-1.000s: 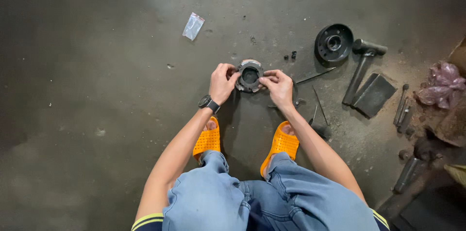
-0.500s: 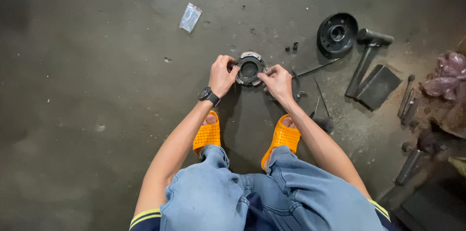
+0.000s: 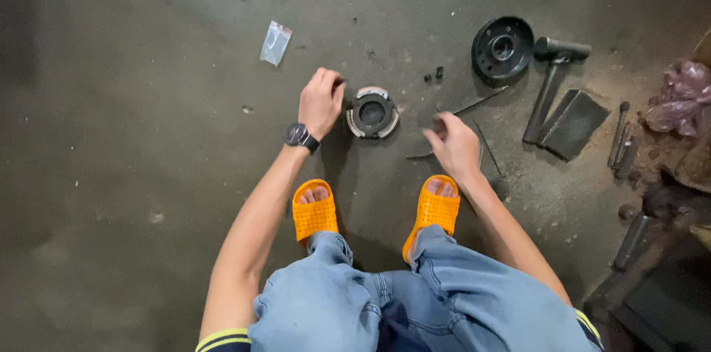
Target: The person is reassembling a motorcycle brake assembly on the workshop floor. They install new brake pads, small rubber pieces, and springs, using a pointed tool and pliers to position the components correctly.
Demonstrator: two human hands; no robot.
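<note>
We squat over the round metal part (image 3: 372, 112), flat on the floor (image 3: 133, 100) between our hands. Our left hand (image 3: 320, 102) curls loosely just beside it, grasping nothing we can see; our right hand (image 3: 453, 146) hovers released near thin rods (image 3: 474, 106).

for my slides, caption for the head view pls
Squatting person, left hand beside round metal part, right hand lifted off.

One camera, worn on the person's head, looked almost straight down from above a squatting body. The view faced the dark floor (image 3: 133, 174), with the person's own knees and orange sandals (image 3: 314, 210) at the bottom edge and both forearms reaching up into the middle. It stood far enough off to take in the round metal part (image 3: 372, 112) between the hands and the tools (image 3: 552, 85) scattered to the right.
</note>
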